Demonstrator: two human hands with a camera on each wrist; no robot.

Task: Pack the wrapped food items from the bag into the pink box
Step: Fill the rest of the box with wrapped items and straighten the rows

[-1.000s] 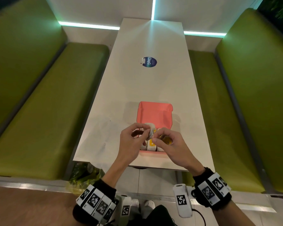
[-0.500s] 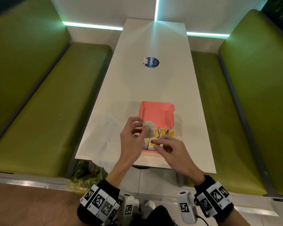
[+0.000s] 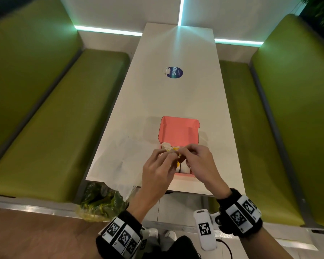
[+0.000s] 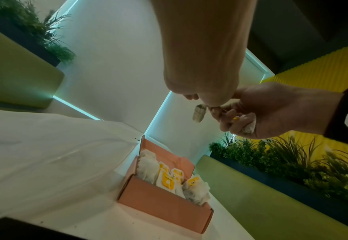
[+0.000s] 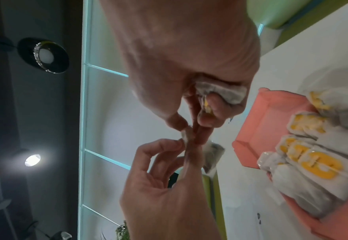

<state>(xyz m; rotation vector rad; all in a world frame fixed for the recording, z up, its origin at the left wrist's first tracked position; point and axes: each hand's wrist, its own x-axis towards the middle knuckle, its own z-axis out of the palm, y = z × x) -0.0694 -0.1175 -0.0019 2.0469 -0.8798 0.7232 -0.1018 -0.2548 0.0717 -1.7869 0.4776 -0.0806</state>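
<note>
The pink cardboard box [image 3: 178,133] stands open on the long white table [image 3: 176,98], near the table's close edge, with its lid raised at the far side. Several white paper-wrapped food items with yellow markings [image 4: 169,180] stand packed side by side inside the box. Both hands are held together just above the box's front half. The left hand [image 3: 158,171] pinches one end of a small white wrapped food item [image 5: 212,155] between thumb and fingertips; its remaining fingers are loosely curled. The right hand [image 3: 198,165] pinches the same small piece with thumb and forefinger, and its other fingers are curled round a second crumpled white wrapped item with a yellow mark [image 5: 222,94] held in the palm. A translucent white plastic bag [image 3: 120,161] lies flat on the table just left of the box. Green upholstered benches [image 3: 51,128] run along both sides of the table.
</note>
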